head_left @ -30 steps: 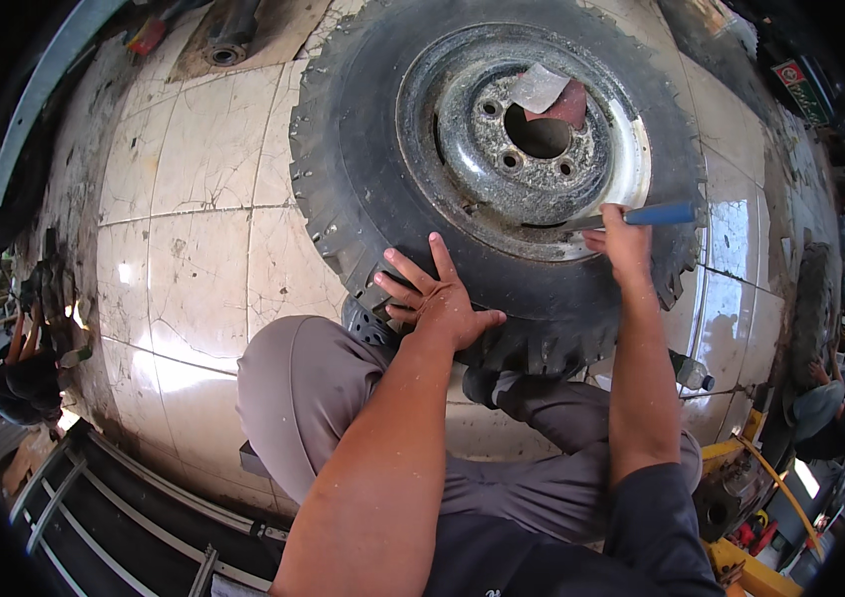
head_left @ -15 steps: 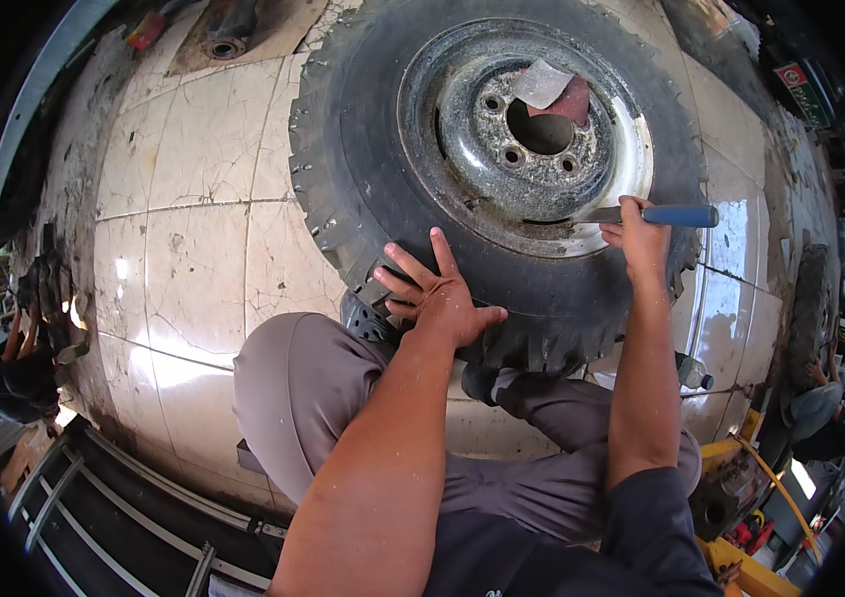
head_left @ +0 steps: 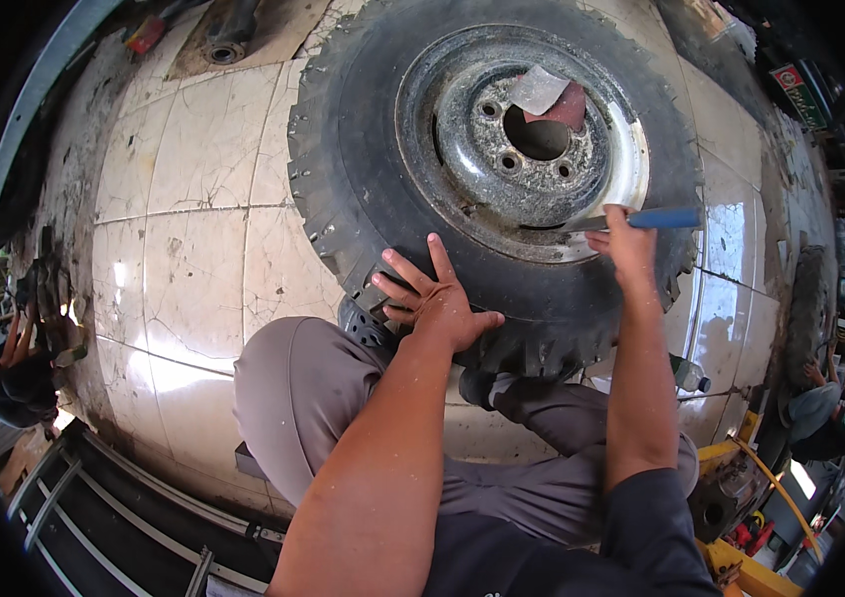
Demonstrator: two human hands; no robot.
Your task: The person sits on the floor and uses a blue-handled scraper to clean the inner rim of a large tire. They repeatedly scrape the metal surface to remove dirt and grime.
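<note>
A large black tyre point(head_left: 363, 149) with deep tread lies flat on the floor before me, mounted on a worn metal wheel rim point(head_left: 457, 189). My right hand point(head_left: 629, 242) is closed around a blue-handled scraper point(head_left: 669, 218). Its thin metal blade points left and rests at the near right part of the rim, by a dark slot. The rim's right side is bare and bright; the rest looks grey and speckled. On the tyre's near left sidewall my left hand point(head_left: 442, 310) lies flat with fingers spread. A piece of sandpaper point(head_left: 569, 107), grey and dark red, lies partly over the centre hole.
Cream floor tiles point(head_left: 193, 269) surround the tyre. A plastic bottle point(head_left: 689, 374) lies right of my leg. Yellow metal equipment point(head_left: 751, 572) stands at lower right, and a metal-railed frame point(head_left: 134, 517) at lower left. Other people are at both edges. A metal part point(head_left: 226, 45) sits on cardboard at the back.
My right hand and the scraper have shifted slightly to the left, the blade moving along the rim toward the slot. My left hand stays on the tyre.
</note>
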